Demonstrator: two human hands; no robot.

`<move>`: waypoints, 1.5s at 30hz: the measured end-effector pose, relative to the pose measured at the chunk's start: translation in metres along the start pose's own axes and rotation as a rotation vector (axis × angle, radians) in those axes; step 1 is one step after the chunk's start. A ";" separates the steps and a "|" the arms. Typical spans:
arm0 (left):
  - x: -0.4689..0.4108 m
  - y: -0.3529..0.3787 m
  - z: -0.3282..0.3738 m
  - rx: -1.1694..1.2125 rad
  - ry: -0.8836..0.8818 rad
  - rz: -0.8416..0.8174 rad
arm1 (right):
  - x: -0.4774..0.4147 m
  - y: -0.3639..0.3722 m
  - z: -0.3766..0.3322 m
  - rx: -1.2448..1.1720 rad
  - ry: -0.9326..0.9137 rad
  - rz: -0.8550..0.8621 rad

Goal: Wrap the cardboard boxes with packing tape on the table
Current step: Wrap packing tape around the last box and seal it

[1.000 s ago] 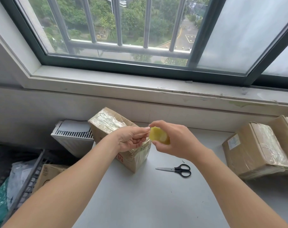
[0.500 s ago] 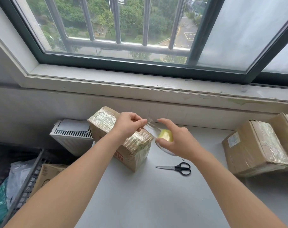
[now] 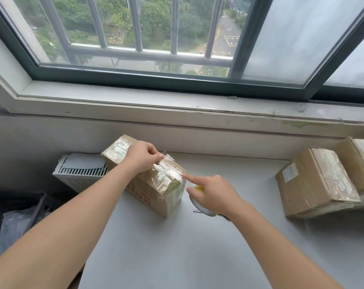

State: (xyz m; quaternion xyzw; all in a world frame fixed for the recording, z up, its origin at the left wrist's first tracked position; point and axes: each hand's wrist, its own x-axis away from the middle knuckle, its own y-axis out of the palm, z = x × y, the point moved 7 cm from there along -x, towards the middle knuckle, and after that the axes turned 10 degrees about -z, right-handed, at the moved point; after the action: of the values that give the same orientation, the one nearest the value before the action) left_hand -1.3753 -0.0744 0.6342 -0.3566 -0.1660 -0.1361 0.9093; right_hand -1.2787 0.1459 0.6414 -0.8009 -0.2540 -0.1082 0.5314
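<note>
A cardboard box (image 3: pixel 156 190) with red lettering and much clear tape on it stands on the grey table (image 3: pixel 177 257) at the left. My left hand (image 3: pixel 142 158) pinches the free end of a clear tape strip (image 3: pixel 172 170) and holds it down on the box top. The strip runs across the top to the box's right edge. My right hand (image 3: pixel 213 193) grips the tape roll (image 3: pixel 200 202), which has a yellow core, just right of the box, with the forefinger stretched out to the tape at the edge.
Two taped cardboard boxes (image 3: pixel 314 184) stand at the table's right side. Black scissors (image 3: pixel 223 215) lie mostly hidden behind my right wrist. A white vented unit (image 3: pixel 81 172) sits left of the table, with a dark crate (image 3: pixel 20 215) of bags below. The window sill runs behind.
The tape has been pulled out from the roll. My left hand moved onto the box top with the tape end, and my right hand dropped right and down with the roll.
</note>
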 end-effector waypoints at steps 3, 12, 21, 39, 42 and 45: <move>-0.003 0.004 0.001 -0.081 0.015 0.018 | 0.000 -0.001 0.006 0.021 0.015 -0.005; -0.010 0.020 0.000 -0.374 -0.005 0.034 | -0.002 0.000 0.006 0.080 0.053 -0.052; 0.002 0.050 0.024 -0.742 0.766 0.170 | -0.002 -0.024 0.005 0.106 0.038 -0.016; 0.025 0.086 0.019 -1.142 0.506 -0.399 | 0.001 -0.030 0.013 0.119 0.038 -0.110; 0.031 0.087 0.036 -0.971 0.515 -0.529 | 0.021 -0.064 0.004 0.055 -0.004 -0.077; 0.034 0.061 0.053 -0.716 0.519 -0.619 | 0.044 -0.120 -0.008 -0.105 -0.095 0.066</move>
State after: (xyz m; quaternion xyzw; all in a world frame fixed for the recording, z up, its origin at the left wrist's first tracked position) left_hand -1.3334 0.0015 0.6474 -0.5331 0.0236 -0.5295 0.6594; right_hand -1.3029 0.1879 0.7599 -0.8397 -0.2464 -0.0657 0.4795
